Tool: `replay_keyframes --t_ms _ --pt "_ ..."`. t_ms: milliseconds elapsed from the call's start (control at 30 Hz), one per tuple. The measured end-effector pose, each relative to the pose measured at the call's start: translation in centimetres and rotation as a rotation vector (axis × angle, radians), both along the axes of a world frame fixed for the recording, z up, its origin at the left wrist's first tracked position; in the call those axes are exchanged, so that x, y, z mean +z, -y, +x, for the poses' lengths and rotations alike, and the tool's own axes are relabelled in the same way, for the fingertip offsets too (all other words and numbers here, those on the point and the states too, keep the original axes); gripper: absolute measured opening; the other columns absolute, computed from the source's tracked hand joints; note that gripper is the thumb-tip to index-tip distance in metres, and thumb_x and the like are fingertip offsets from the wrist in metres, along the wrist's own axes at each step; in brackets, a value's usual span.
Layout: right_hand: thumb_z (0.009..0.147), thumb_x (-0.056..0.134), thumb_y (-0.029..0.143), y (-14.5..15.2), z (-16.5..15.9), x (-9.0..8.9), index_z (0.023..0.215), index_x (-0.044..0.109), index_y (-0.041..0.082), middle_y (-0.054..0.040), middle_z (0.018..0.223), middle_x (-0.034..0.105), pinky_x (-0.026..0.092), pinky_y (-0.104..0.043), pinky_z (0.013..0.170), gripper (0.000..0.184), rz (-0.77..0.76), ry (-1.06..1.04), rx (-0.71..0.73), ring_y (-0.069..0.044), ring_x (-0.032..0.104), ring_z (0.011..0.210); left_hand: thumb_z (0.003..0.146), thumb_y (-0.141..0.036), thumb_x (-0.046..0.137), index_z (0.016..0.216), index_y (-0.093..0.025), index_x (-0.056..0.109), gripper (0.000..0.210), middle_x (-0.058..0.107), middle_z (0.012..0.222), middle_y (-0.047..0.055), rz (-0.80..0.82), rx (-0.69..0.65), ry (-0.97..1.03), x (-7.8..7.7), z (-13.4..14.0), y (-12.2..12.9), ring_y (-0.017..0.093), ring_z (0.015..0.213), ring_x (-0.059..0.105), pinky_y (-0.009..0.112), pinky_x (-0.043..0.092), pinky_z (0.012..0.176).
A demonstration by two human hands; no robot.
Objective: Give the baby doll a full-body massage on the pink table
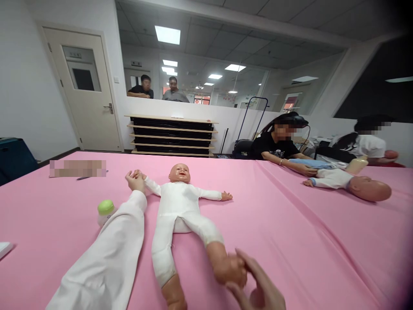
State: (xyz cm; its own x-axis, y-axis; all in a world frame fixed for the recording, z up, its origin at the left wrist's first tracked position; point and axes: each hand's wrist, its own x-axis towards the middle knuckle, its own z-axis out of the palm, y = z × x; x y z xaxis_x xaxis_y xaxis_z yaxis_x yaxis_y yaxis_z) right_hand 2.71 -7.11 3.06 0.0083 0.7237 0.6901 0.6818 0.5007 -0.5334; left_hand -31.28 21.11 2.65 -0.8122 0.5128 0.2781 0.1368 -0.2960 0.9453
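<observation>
A baby doll (179, 200) in a white cloth body lies face up on the pink tablecloth (277, 241), its arms stretched out to both sides and its legs toward me. At the end of its arm on the left, my left hand (134, 182) is closed around the doll's hand, which my fingers partly cover. My right hand (261, 284) holds the doll's foot (229, 269) on the right, thumb below and fingers above. The doll's other foot (174, 295) reaches the bottom edge of the view. Beside my left sleeve stands a small jar with a green lid (106, 207).
A blurred-out flat item (77, 168) and a pen (84, 177) lie at the far left. On the right, a person (277, 142) handles another doll (368, 188) near a bottle (356, 163). A white object (5, 249) sits at the left edge.
</observation>
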Motion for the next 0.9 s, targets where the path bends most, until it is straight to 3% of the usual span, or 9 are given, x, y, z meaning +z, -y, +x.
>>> replay_keyframes --t_ms 100,200,267,367,500,633,767,900 --pt "0.074 0.061 0.033 -4.2 -0.9 5.7 0.116 0.057 0.020 -0.0089 0.100 0.066 0.057 -0.033 0.071 0.044 0.079 -0.023 0.060 -0.023 0.065 0.084 0.072 -0.014 0.060 0.109 -0.017 0.054 0.038 0.062 0.104 0.008 -0.001 -0.115 -0.139 1.8 2.5 0.2 0.017 0.094 0.059 0.032 0.045 0.088" --pt "0.072 0.063 0.032 -9.6 -2.3 8.3 0.116 0.058 0.016 -0.0099 0.105 0.065 0.053 -0.038 0.083 0.046 0.035 -0.085 0.120 -0.023 0.063 0.092 0.073 -0.012 0.055 0.102 -0.017 0.060 0.030 0.066 0.098 0.006 0.014 -0.349 -0.422 2.8 5.4 1.1 0.016 0.089 0.060 0.031 0.047 0.085" --pt "0.069 0.065 0.028 -13.1 -3.4 8.3 0.114 0.060 0.016 -0.0097 0.104 0.066 0.052 -0.040 0.085 0.046 -0.036 -0.116 0.156 -0.024 0.063 0.093 0.075 -0.013 0.052 0.101 -0.018 0.061 0.028 0.067 0.097 0.005 0.020 -0.485 -0.600 2.6 7.1 1.7 0.017 0.089 0.061 0.032 0.048 0.084" --pt "0.062 0.068 0.020 -17.2 -4.9 6.8 0.108 0.064 0.016 -0.0107 0.101 0.067 0.050 -0.044 0.086 0.046 -0.171 -0.121 0.122 -0.028 0.063 0.094 0.075 -0.011 0.051 0.100 -0.021 0.063 0.030 0.067 0.102 0.003 0.027 -0.617 -0.774 1.5 8.8 2.3 0.018 0.095 0.061 0.033 0.046 0.087" --pt "0.062 0.065 0.016 -19.3 -6.0 5.1 0.109 0.063 0.015 -0.0117 0.107 0.064 0.047 -0.042 0.091 0.046 -0.223 -0.123 0.087 -0.026 0.061 0.100 0.076 -0.006 0.045 0.104 -0.022 0.063 0.037 0.065 0.108 0.001 0.065 -0.704 -0.954 0.3 9.7 2.6 0.017 0.105 0.056 0.033 0.041 0.096" --pt "0.066 0.064 0.018 -16.5 -5.0 5.8 0.114 0.059 0.013 -0.0125 0.107 0.064 0.049 -0.038 0.090 0.048 -0.171 -0.085 0.103 -0.024 0.061 0.098 0.077 -0.009 0.046 0.111 -0.021 0.060 0.038 0.064 0.111 0.002 0.010 -0.570 -0.873 1.3 8.6 2.5 0.017 0.101 0.059 0.031 0.044 0.092" --pt "0.074 0.060 0.027 -9.1 -2.9 7.0 0.119 0.054 0.017 -0.0097 0.104 0.065 0.051 -0.035 0.084 0.046 0.028 0.002 0.163 -0.022 0.061 0.095 0.076 -0.016 0.051 0.110 -0.019 0.060 0.035 0.065 0.106 0.005 -0.128 -0.263 -0.565 2.7 4.4 1.5 0.018 0.096 0.060 0.030 0.044 0.089" --pt "0.074 0.063 0.027 -1.6 -1.2 5.6 0.103 0.056 0.021 -0.0044 0.084 0.065 0.052 -0.025 0.064 0.030 -0.043 0.034 0.160 -0.017 0.062 0.074 0.067 -0.019 0.062 0.104 -0.018 0.061 0.038 0.065 0.106 0.006 -0.266 -0.040 -0.264 1.6 -1.1 0.5 0.021 0.099 0.058 0.032 0.042 0.092"
